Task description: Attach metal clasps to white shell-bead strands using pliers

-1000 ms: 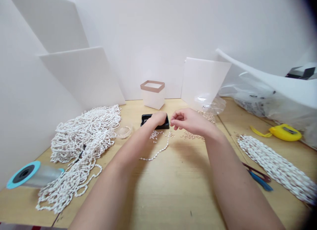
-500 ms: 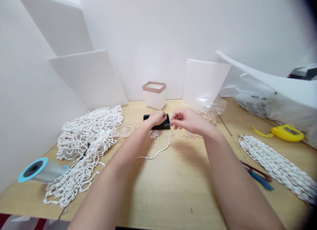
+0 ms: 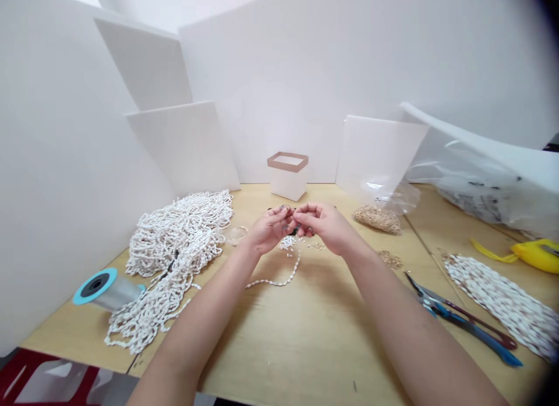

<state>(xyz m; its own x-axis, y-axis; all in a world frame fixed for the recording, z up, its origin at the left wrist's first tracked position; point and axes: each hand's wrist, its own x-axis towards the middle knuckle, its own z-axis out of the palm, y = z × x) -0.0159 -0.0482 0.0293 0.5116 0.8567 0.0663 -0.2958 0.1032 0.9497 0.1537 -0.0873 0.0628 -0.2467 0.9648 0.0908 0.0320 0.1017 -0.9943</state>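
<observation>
Left hand [image 3: 269, 230] and right hand [image 3: 327, 226] are raised over the far middle of the table [image 3: 279, 348], fingertips brought together so closely that contact between them cannot be confirmed. Fingers on both sides are curled and narrow, as in a pinch. Whatever lies between them is too small to tell, so a grip is neither confirmed nor excluded. The close, opposed posture appears suited to fine control of very small items.

White beaded strand [image 3: 279, 283] lies in a curve on the table below the hands, its upper end running up towards them; whether the fingers hold that end cannot be determined. Loose white beads [image 3: 287, 243] are scattered just below the left hand, with small gold-coloured beads [image 3: 317, 246] beside them, below the right hand. Keeping both kinds in separate small groups probably prevents mixing and shortens the reach.

At left, a large bundle of white strands [image 3: 174, 237] rests near a clear spool [image 3: 120, 294], apparently set aside to leave the working area free. At right, a blue-handled tool [image 3: 480, 331] lies beside the right forearm, presumably for ready access. White box [image 3: 288, 184] stands upright beyond the hands.
</observation>
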